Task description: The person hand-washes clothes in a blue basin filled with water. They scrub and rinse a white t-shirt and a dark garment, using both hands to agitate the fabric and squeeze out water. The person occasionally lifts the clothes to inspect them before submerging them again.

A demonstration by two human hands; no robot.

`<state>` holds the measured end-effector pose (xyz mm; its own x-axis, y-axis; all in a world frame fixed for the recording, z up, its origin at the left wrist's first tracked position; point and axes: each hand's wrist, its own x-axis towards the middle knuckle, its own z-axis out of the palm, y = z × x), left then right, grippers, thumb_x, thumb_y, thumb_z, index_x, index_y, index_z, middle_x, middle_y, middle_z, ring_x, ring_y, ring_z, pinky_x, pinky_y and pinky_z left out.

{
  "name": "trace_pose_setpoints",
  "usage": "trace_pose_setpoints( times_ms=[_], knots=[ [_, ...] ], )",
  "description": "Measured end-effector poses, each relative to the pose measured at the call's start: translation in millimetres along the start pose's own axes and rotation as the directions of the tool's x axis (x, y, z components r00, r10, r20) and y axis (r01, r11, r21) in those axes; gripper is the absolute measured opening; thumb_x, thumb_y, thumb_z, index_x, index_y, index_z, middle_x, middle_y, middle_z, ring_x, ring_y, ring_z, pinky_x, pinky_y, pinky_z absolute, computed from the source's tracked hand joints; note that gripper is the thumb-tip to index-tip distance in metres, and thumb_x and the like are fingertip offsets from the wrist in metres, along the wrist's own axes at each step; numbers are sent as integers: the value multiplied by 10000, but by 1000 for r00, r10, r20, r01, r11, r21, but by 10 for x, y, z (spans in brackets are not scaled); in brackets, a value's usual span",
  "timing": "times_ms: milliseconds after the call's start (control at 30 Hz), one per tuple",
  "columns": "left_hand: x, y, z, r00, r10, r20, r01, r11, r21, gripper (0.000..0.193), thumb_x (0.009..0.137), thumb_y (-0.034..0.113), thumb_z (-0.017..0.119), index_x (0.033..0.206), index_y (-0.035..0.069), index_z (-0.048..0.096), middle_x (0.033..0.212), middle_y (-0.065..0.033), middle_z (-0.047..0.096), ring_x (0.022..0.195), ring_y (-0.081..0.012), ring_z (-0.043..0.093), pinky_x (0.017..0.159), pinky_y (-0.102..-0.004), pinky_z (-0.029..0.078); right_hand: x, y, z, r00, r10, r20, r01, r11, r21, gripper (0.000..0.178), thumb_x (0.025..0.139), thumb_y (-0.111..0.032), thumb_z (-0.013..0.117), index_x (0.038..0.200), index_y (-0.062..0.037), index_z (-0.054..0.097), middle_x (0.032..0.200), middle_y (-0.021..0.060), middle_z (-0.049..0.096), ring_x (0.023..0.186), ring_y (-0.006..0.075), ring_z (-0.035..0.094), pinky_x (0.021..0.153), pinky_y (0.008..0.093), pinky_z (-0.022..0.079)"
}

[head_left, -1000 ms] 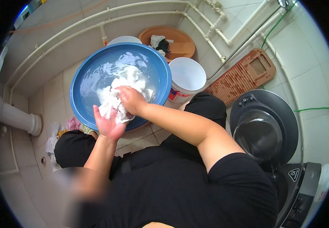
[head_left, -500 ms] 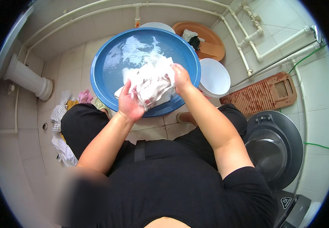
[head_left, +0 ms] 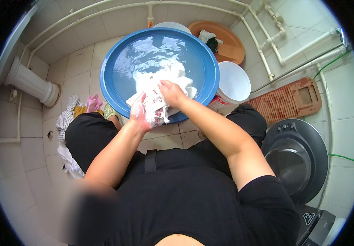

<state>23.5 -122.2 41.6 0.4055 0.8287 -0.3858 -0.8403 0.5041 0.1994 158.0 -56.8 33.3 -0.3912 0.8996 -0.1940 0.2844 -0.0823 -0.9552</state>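
Note:
A wet white garment with dark reddish marks lies bunched at the near side of a large blue basin. Its far part rests in the water and its near end hangs by the rim. My left hand cups the near left end from beside and below, fingers partly hidden by the cloth. On top of the bundle, my right hand is closed, gripping a fold near the middle.
Right of the basin stands a white bucket, with a brown tub holding a few clothes behind it. A brown washboard leans at the right, above a dark round-lidded appliance. Clothes lie by my left knee.
My right hand has come from the garment's right edge to its middle and closed on a fold. The left hand has curled onto the near end, and the water now ripples more.

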Motion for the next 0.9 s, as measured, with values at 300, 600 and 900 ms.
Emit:
trace_pose_setpoints(
  times_ms=[300, 600, 900],
  knots=[
    [17, 16, 6, 982, 116, 147, -86, 977, -197, 365, 922, 292, 338, 1193, 80, 461, 1185, -106, 510, 1085, -240, 495, 945, -382, 385, -192, -217, 366, 811, -584, 41, 508, 667, -545, 330, 816, -180, 498, 1129, -92, 552, 1278, 137, 453, 1149, 318, 439, 992, 418, 306],
    [-15, 85, -199, 977, 161, 138, -133, 972, -195, 631, 889, 547, 224, 1286, 83, 383, 1277, -119, 443, 1155, -286, 427, 970, -461, 322, -548, -326, 598, 811, -569, 135, 546, 653, -525, 329, 794, -143, 494, 1087, -4, 553, 1221, 191, 486, 1125, 368, 439, 976, 402, 328],
    [-62, 78, -20, 993, 110, 51, -99, 977, -187, 626, 879, 571, 229, 1257, 111, 423, 1240, -85, 484, 1135, -250, 446, 950, -456, 337, -499, -281, 500, 837, -530, 137, 519, 691, -503, 386, 802, -117, 467, 1179, -39, 504, 1204, 181, 497, 1128, 322, 455, 952, 379, 356]
  ],
)
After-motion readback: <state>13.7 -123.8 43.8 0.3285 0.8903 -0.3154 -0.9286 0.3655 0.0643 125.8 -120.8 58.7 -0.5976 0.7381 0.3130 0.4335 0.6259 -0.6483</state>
